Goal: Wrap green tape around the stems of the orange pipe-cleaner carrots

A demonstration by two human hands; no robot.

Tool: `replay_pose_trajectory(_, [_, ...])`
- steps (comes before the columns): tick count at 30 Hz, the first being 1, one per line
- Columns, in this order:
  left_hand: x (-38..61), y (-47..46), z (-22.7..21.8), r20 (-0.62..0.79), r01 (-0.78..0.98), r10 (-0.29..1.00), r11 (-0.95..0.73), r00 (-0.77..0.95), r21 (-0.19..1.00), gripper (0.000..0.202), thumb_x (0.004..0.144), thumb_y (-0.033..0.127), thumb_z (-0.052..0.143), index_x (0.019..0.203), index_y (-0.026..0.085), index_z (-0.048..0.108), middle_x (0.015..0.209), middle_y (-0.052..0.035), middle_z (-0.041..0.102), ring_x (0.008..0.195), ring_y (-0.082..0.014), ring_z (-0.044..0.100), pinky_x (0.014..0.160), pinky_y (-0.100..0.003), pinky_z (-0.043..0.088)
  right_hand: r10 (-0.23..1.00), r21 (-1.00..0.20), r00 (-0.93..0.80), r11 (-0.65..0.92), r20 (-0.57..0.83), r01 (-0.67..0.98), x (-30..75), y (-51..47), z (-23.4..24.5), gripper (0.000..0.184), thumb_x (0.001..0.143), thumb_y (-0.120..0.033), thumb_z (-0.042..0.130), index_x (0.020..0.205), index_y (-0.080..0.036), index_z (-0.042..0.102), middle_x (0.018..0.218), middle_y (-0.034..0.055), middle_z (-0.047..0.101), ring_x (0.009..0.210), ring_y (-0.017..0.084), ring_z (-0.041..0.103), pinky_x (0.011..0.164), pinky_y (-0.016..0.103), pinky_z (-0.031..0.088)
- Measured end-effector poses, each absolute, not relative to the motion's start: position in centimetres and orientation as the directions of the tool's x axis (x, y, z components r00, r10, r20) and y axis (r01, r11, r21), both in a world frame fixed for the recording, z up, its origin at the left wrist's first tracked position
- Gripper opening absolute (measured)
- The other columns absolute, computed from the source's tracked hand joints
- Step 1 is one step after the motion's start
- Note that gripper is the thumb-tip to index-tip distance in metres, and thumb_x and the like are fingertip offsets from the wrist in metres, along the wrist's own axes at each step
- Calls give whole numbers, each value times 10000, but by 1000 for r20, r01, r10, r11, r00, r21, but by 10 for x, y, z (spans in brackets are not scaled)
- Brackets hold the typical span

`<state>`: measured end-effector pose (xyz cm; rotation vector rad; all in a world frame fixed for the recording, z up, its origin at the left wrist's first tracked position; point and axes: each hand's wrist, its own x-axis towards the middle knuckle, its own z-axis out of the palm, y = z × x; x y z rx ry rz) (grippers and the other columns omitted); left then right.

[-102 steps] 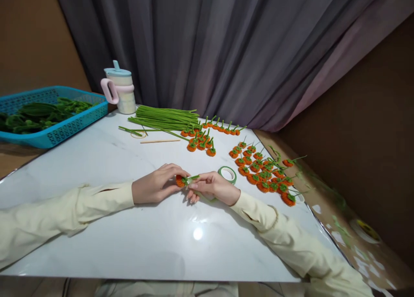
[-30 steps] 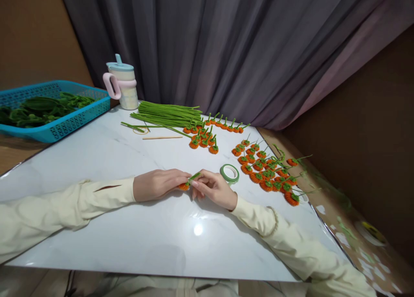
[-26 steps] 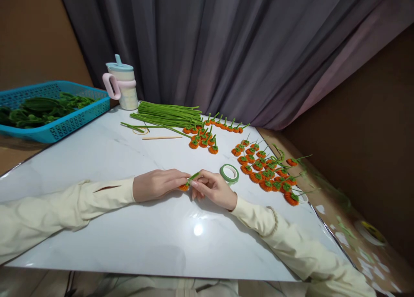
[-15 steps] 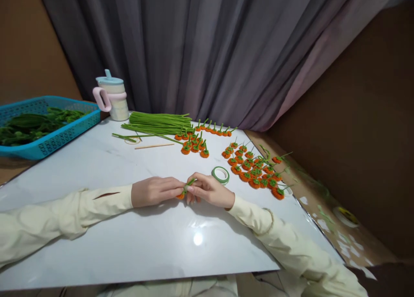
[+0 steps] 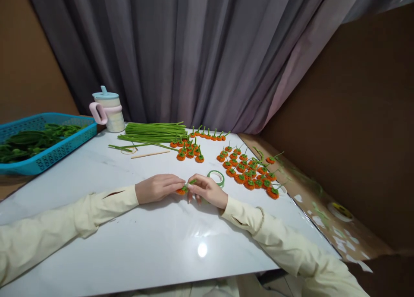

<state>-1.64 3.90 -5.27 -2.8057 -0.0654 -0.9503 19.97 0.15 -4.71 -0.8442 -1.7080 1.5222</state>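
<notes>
Fingertips of both my hands meet on a small orange pumpkin (image 5: 181,190) with a green stem, held just above the white table (image 5: 129,241). My left hand (image 5: 157,187) pinches its orange body; my right hand (image 5: 207,190) pinches the stem. A green tape roll (image 5: 216,178) lies just beside my right hand.

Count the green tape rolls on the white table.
1. The green tape roll lies flat just beyond the right hand, left of the orange pieces. A pale ring under that pile's near end may be another, mostly hidden.
</notes>
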Motion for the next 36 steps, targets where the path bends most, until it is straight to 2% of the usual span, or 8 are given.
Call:
replay_pose_trajectory(3, [-16, 38, -52, 608, 105, -5, -984, 794, -146, 303, 905, 104, 331, 1184, 112, 449, 983, -164, 639, 895, -196, 606, 735, -310, 525, 851, -990, -523, 113, 53, 84, 201, 1, -47, 330, 784, -456, 580, 886, -144, 547, 647, -4, 628, 375, 37, 457, 348, 146, 385])
replay_pose_trajectory(6, [-15, 38, -52, 605, 107, -5, -983, 796, -149, 286, 899, 98, 339, 1157, 103, 463, 975, -169, 638, 878, -200, 607, 720, -313, 529, 858, -980, -509, 153, 69, 125, 202, 0, -47, 328, 783, -447, 583, 910, -145, 565, 707, 17, 631, 442, 50, 488, 354, 140, 385])
replay_pose_trajectory(12, [-16, 38, -54, 598, 97, -13, -984, 801, -152, 260, 896, 93, 355, 1125, 94, 479, 971, -165, 641, 892, -205, 604, 727, -323, 532, 857, -967, -511, 181, 65, 180, 201, -2, -44, 295, 815, -439, 541, 880, -151, 551, 666, -10, 607, 351, 23, 405, 307, 137, 331])
replay_pose_trajectory(23, [-16, 38, -54, 581, 111, -10, -979, 814, -172, 264, 894, 92, 356, 1137, 100, 459, 995, -156, 637, 904, -201, 604, 747, -317, 529, 848, -937, -523, 249, 88, 245, 203, -4, -42, 324, 832, -469, 503, 876, -152, 549, 650, -10, 608, 368, 35, 426, 339, 151, 349])
replay_pose_trajectory(31, [-17, 39, -58, 600, 109, 20, -988, 799, -111, 282, 904, 119, 335, 1177, 123, 408, 1009, -142, 630, 942, -187, 598, 794, -318, 521, 858, -890, -497, 324, 133, 321, 200, -9, -38, 318, 857, -458, 460, 839, -158, 564, 624, -4, 605, 419, 53, 455, 398, 167, 371])
replay_pose_trajectory(36, [-16, 37, -55, 588, 122, -11, -975, 809, -187, 281, 901, 113, 336, 1162, 124, 438, 992, -149, 628, 890, -186, 606, 744, -302, 521, 860, -851, -484, 368, 160, 374, 201, -8, -40, 339, 858, -472, 450, 837, -158, 576, 624, 1, 607, 475, 74, 492, 441, 179, 399])
